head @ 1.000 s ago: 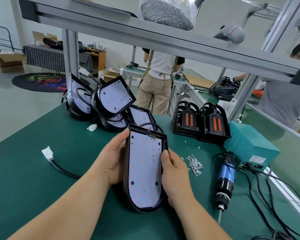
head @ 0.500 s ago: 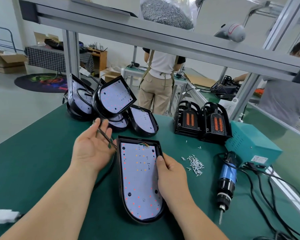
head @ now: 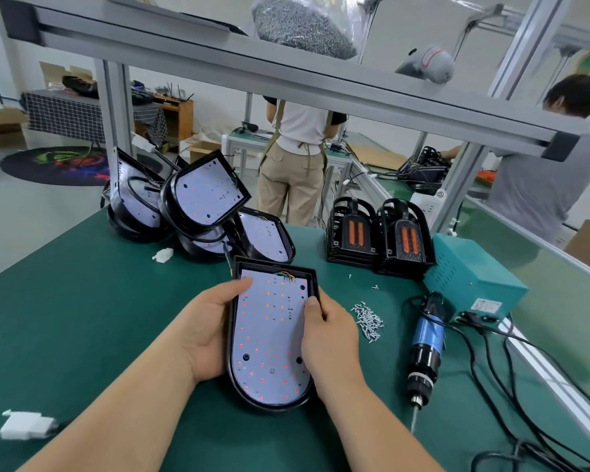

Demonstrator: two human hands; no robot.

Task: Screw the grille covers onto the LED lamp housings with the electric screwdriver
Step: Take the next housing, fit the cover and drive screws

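Observation:
A black LED lamp housing [head: 271, 335] with a white LED board lies flat on the green table in front of me. My left hand [head: 206, 330] grips its left edge, thumb on the board. My right hand [head: 331, 338] grips its right edge, thumb on the rim. Two stacks of black grille covers [head: 378, 238] stand behind it to the right. The blue and black electric screwdriver [head: 424, 352] lies on the table right of my right hand, bit toward me. A small heap of loose screws [head: 368, 318] lies between them.
Several more lamp housings [head: 198, 206] are piled at the back left. A teal power box [head: 470, 281] with black cables sits right of the screwdriver. A white connector [head: 24, 425] lies near the front left. An aluminium frame beam [head: 286, 80] crosses overhead. Two people work behind.
The housing was laid flat on the table. My left hand, which held the cable beside it half a second ago, has come back onto its left edge. The white connector moved to the front left.

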